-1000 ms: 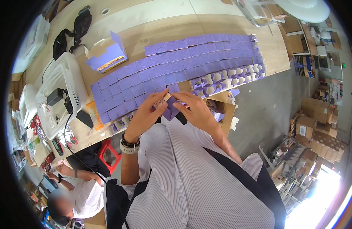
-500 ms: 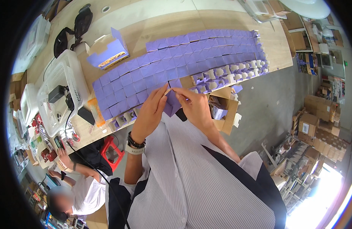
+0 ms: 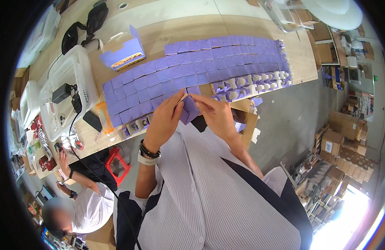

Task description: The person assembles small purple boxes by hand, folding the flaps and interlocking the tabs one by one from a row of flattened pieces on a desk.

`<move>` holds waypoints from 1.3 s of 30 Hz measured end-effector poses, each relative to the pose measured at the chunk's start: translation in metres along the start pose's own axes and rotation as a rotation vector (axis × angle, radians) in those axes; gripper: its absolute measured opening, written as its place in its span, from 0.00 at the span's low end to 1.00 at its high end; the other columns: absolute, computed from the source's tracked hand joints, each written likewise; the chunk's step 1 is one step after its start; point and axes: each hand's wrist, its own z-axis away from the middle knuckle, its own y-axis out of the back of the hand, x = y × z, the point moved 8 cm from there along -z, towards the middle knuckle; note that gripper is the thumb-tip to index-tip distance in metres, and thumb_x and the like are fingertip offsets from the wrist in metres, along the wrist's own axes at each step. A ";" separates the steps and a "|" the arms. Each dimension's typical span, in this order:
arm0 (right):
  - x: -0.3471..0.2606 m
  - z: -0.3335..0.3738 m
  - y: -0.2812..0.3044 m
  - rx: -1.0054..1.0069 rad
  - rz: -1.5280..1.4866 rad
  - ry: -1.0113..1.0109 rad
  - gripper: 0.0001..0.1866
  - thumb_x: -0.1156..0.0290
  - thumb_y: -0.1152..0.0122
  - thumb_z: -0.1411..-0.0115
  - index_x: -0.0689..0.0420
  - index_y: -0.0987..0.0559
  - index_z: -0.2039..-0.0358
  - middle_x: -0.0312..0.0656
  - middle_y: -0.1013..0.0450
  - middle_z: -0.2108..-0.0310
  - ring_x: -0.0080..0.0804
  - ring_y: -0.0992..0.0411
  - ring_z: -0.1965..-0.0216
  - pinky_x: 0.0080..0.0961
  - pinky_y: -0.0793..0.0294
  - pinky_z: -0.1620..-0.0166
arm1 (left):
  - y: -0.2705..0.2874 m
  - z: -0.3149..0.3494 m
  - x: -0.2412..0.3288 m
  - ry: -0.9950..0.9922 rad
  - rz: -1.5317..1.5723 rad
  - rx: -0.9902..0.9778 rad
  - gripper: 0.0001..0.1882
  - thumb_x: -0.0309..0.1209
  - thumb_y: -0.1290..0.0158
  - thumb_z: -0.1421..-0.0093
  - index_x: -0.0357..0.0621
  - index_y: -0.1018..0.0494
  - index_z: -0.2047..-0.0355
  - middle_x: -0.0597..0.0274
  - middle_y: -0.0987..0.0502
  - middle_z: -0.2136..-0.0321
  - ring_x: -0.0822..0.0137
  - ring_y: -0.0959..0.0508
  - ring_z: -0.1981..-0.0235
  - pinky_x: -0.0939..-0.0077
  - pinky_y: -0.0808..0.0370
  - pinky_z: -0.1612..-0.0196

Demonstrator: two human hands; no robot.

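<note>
Between my two hands is a small purple carton (image 3: 190, 111), held at the table's front edge. My left hand (image 3: 165, 118) grips its left side, and my right hand (image 3: 217, 116) pinches the upper right edge. The carton's far side is partly hidden by my fingers. Just beyond stand rows of closed purple cartons (image 3: 159, 77), packed tightly together. Along the near edge are several cartons with raised white flaps (image 3: 255, 84), some right of my hands and some left of them.
An open purple display box (image 3: 123, 54) stands behind the rows. White plastic baskets (image 3: 86, 62) and an orange-capped clear bottle (image 3: 104, 116) are at left. A brown cardboard box (image 3: 249, 125) sits below the table edge at right. Another person (image 3: 90, 204) works at lower left, near a red stool (image 3: 119, 164).
My hands stay on the same carton, with the fingers slightly shifted along its upper edge. The whole view has tilted a little. The other person's hand has moved slightly.
</note>
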 end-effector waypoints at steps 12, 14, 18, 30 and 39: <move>-0.021 -0.001 -0.009 -0.072 -0.260 0.148 0.26 0.86 0.39 0.36 0.58 0.24 0.37 0.46 0.23 0.46 0.37 0.22 0.47 0.26 0.14 0.54 | 0.017 0.003 0.004 0.084 0.297 -0.051 0.25 0.24 0.49 0.29 0.39 0.34 0.32 0.49 0.23 0.43 0.52 0.22 0.42 0.62 0.27 0.40; -0.025 0.002 -0.009 -0.031 -0.202 0.130 0.24 0.86 0.39 0.37 0.60 0.23 0.39 0.48 0.23 0.48 0.40 0.21 0.50 0.27 0.13 0.55 | 0.014 0.002 0.005 -0.011 0.273 -0.017 0.26 0.18 0.51 0.32 0.38 0.35 0.33 0.49 0.26 0.37 0.55 0.26 0.37 0.65 0.31 0.35; -0.037 0.007 -0.010 -0.032 -0.102 0.098 0.23 0.86 0.39 0.37 0.62 0.23 0.40 0.49 0.23 0.49 0.41 0.20 0.52 0.27 0.13 0.57 | 0.016 0.005 0.012 -0.020 0.246 0.007 0.27 0.14 0.54 0.34 0.37 0.37 0.35 0.48 0.30 0.35 0.55 0.29 0.33 0.65 0.35 0.31; -0.035 0.005 -0.012 0.065 -0.396 0.143 0.27 0.84 0.39 0.36 0.60 0.26 0.36 0.48 0.28 0.39 0.44 0.28 0.38 0.33 0.22 0.42 | 0.027 0.010 0.029 -0.044 0.473 0.064 0.32 0.13 0.51 0.37 0.39 0.40 0.32 0.47 0.36 0.31 0.50 0.36 0.29 0.62 0.38 0.29; -0.060 0.004 -0.014 0.015 -0.196 0.280 0.26 0.80 0.46 0.29 0.59 0.29 0.31 0.49 0.33 0.30 0.49 0.31 0.33 0.37 0.33 0.33 | 0.043 0.011 0.046 -0.085 0.106 0.329 0.26 0.15 0.49 0.35 0.37 0.29 0.36 0.46 0.31 0.36 0.51 0.26 0.37 0.64 0.29 0.35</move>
